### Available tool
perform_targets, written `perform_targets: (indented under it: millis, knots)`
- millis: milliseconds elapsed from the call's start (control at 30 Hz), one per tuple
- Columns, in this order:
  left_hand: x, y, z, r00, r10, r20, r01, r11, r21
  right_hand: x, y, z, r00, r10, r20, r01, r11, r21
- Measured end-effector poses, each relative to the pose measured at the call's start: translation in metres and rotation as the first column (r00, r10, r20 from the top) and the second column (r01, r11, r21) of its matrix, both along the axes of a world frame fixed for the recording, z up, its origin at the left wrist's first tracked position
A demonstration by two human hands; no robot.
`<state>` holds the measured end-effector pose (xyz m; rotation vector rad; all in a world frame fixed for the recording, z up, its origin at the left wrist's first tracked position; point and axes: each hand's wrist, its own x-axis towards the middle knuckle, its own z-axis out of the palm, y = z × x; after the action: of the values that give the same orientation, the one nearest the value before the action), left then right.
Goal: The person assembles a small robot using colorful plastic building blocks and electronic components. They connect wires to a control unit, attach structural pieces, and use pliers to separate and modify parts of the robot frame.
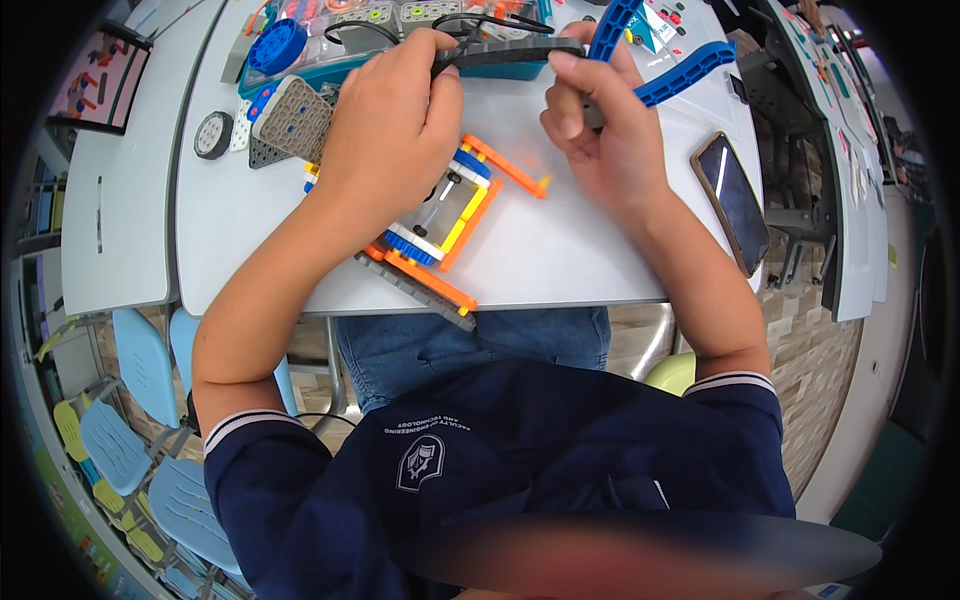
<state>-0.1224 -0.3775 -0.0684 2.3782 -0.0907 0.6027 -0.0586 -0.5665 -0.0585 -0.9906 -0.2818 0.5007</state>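
A long dark grey construction beam [510, 50] stretches between my hands above the table. My left hand [395, 125] is closed on its left end, back of the hand upward. At the other end, my right hand [610, 125] pinches the beam between thumb and fingers. Two curved blue beams [690, 74] fan out beside the right fingers; whether they join the grey beam is hidden. Under my left wrist lies a built model [465, 205] of orange, yellow, white and blue parts, partly covered by the forearm. A grey perforated plate [297, 118] adjoins it on the left.
A teal-rimmed parts tray [530, 72] stands at the far side, with a blue wheel [277, 46] by its left corner. A grey-hubbed wheel [213, 135] sits farther left. A smartphone [730, 203] lies near the table's right edge. Blue chairs [145, 365] stand at lower left.
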Motion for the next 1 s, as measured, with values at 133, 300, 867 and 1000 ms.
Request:
perform_targets:
  millis: [133, 300, 867, 1000]
  knots:
    - [0.001, 0.003, 0.0, 1.0, 0.006, 0.006, -0.006, 1.0, 0.009, -0.003, 0.001, 0.001, 0.995, 0.03, 0.098, -0.025, 0.998, -0.06]
    - [0.001, 0.0, 0.002, 0.999, -0.021, 0.029, 0.021, 1.0, 0.022, 0.01, -0.003, 0.001, 0.979, -0.055, 0.195, 0.096, 0.974, -0.205]
    - [-0.003, -0.002, 0.003, 0.99, -0.124, 0.061, 0.131, 0.984, -0.119, 0.031, -0.018, 0.004, 0.943, -0.208, 0.259, 0.238, 0.967, -0.089]
    - [-0.004, -0.003, 0.007, 0.987, -0.164, 0.001, 0.16, 0.964, -0.214, 0.031, -0.019, 0.007, 0.944, -0.219, 0.246, 0.248, 0.964, -0.093]
